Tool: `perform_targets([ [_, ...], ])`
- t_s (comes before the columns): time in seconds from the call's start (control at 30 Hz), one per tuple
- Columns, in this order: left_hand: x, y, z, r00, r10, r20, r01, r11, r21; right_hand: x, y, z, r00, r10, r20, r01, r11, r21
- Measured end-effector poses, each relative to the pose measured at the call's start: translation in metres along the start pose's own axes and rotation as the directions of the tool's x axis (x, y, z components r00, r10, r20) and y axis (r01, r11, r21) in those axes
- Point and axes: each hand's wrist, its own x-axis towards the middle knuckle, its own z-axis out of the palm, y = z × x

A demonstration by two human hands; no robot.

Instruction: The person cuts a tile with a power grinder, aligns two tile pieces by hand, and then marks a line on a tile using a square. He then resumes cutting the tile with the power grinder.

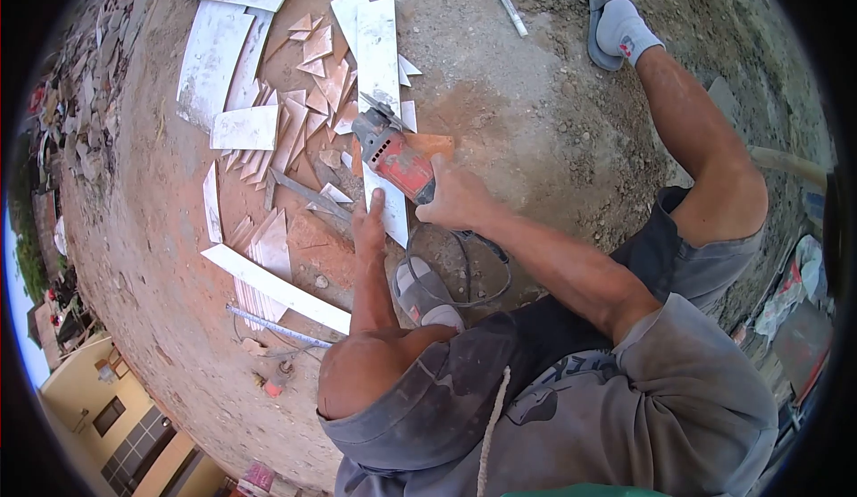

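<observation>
My right hand (457, 195) is wrapped around the body of a red and grey angle grinder (403, 165). Its disc end points away from me, over a long white tile strip (378, 46). A narrow pointed piece of white tile (386, 204) lies below the grinder, and my left hand (369, 222) grips its near left edge, thumb on top. An orange-brown slab (433, 145) shows beneath the grinder's head. From the grinder's rear a dark cord (468, 265) loops down beside my left foot.
Broken tile offcuts (299, 135) and larger white tiles (212, 59) lie ahead to the left. Nearer are a curved tile strip (277, 289), a reddish block (320, 245) and a tape measure (277, 325). A white marker (509, 8) rests on the dirt near my right foot (616, 28).
</observation>
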Motion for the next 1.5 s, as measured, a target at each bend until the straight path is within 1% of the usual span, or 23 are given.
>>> perform_targets([
  [0.03,0.001,0.0,0.0,1.0,-0.002,0.003,0.002,1.0,0.009,0.001,-0.001,0.0,1.0,-0.001,0.009,0.001,1.0,-0.023],
  [0.13,0.0,-0.002,-0.003,1.0,-0.012,-0.019,0.013,0.999,0.04,0.005,-0.001,0.0,1.0,-0.007,0.023,0.007,1.0,0.001],
  [0.23,0.001,-0.003,-0.002,1.0,-0.007,-0.011,0.007,1.0,0.017,0.008,0.0,0.0,0.999,-0.006,0.036,0.005,1.0,0.015],
  [0.33,0.002,-0.003,-0.005,1.0,-0.008,-0.012,0.009,0.998,0.061,0.008,0.0,0.001,0.999,-0.013,0.04,0.013,1.0,0.015],
  [0.4,0.004,-0.005,-0.006,0.999,-0.005,-0.047,0.01,0.994,0.11,0.007,-0.001,0.002,0.999,-0.011,0.039,0.011,1.0,0.015],
  [0.5,0.0,0.001,-0.001,1.0,0.0,-0.012,0.0,0.999,0.052,0.006,-0.001,0.003,0.999,0.002,0.036,-0.003,1.0,0.023],
  [0.57,0.001,0.001,-0.001,1.0,0.004,-0.014,-0.003,0.998,0.055,0.006,0.0,0.004,0.999,0.004,0.034,-0.005,1.0,0.025],
  [0.63,0.0,0.0,0.0,1.0,0.008,-0.019,-0.007,0.999,0.054,0.007,0.004,0.008,1.0,-0.012,0.016,0.011,0.998,0.067],
  [0.83,0.002,-0.003,-0.003,1.0,0.003,-0.017,-0.002,0.998,0.062,0.005,0.006,0.011,1.0,-0.009,0.014,0.008,0.999,0.048],
  [0.9,0.003,-0.003,-0.007,1.0,-0.017,-0.006,0.018,0.988,0.153,0.004,0.007,0.014,1.0,-0.015,0.001,0.015,0.999,0.043],
  [0.97,0.006,-0.006,-0.008,1.0,-0.009,-0.015,0.011,0.987,0.161,0.004,0.007,0.014,1.0,-0.022,-0.013,0.022,0.999,0.035],
  [1.03,0.009,-0.013,-0.012,1.0,-0.003,-0.029,0.008,0.986,0.168,0.003,0.007,0.012,1.0,-0.007,0.009,0.007,0.999,0.04],
  [1.1,0.016,-0.022,-0.018,0.998,0.03,-0.046,-0.017,0.964,0.266,0.004,0.01,0.015,1.0,-0.013,0.008,0.013,0.999,0.035],
  [1.17,0.015,-0.02,-0.015,0.998,0.037,-0.055,-0.021,0.966,0.258,0.002,0.009,0.013,1.0,-0.018,0.005,0.018,0.999,0.029],
  [1.23,0.011,-0.017,-0.012,0.997,0.044,-0.066,-0.026,0.968,0.251,-0.001,0.006,0.011,1.0,0.024,0.019,-0.025,1.0,0.018],
  [1.3,0.007,-0.01,-0.008,0.996,0.042,-0.079,-0.017,0.955,0.296,-0.005,0.005,0.01,1.0,0.019,0.02,-0.019,1.0,0.009],
  [1.43,0.0,0.001,-0.001,0.995,0.083,-0.051,-0.069,0.971,0.231,-0.004,0.007,0.01,1.0,0.014,0.021,-0.014,1.0,-0.011],
  [1.5,0.002,-0.001,-0.004,0.999,0.039,-0.023,-0.033,0.975,0.218,-0.003,0.005,0.009,1.0,0.015,0.028,-0.014,1.0,-0.009],
])
